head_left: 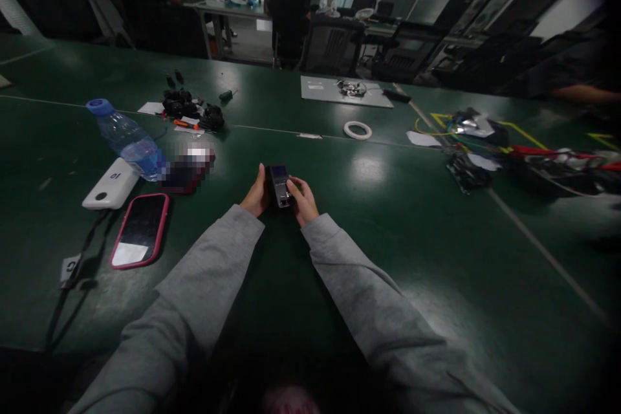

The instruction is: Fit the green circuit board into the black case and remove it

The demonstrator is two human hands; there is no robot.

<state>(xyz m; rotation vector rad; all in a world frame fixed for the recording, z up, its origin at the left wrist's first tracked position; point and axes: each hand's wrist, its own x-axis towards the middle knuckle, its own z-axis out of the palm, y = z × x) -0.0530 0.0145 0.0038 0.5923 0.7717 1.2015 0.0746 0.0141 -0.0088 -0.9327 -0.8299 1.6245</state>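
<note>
Between my hands, over the green table, is a small dark handheld device (280, 185) with a screen at its upper end and lighter parts at its lower end. My left hand (257, 195) grips its left side, thumb pointing up along the edge. From the right, my right hand (303, 200) closes on the device, with the fingertips against its front and right edge. Part of the left fingers is hidden behind the device. What the screen displays is too small to read.
To the left are a phone in a pink case (141, 231), a white power bank (111, 186) with a cable, and a tilted water bottle (129, 141). Bundled black cables (182, 105), a screwdriver (227, 96) and a tape roll (358, 130) lie farther back. Wires and parts (473, 126) spread rightward.
</note>
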